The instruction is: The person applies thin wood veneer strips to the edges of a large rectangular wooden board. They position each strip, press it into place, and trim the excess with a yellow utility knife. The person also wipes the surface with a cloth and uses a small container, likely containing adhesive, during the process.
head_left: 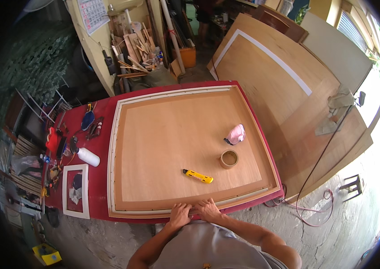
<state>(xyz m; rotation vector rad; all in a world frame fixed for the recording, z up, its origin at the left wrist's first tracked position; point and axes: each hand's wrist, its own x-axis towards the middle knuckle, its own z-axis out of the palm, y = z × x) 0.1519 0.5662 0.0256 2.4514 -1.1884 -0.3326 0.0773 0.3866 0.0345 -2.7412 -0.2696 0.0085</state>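
A large wooden frame (111, 148) lies face down, its back filled by a plywood panel (176, 139) with brown tape (190, 198) along the panel's borders. My left hand (180, 214) and my right hand (208, 210) are close together at the middle of the near side. Both have their fingers curled over the frame's near rail; what the fingertips press is too small to make out. On the panel lie a yellow utility knife (199, 176), a roll of brown tape (229, 159) and a pink-and-white crumpled bundle (235, 134).
The red-covered table (95, 188) also bears a white bottle (88, 157), a small white frame (66, 193) and several hand tools (89, 119). Large plywood sheets (284, 107) lean at the right. A hose (304, 219) and a small stool (352, 186) are on the floor.
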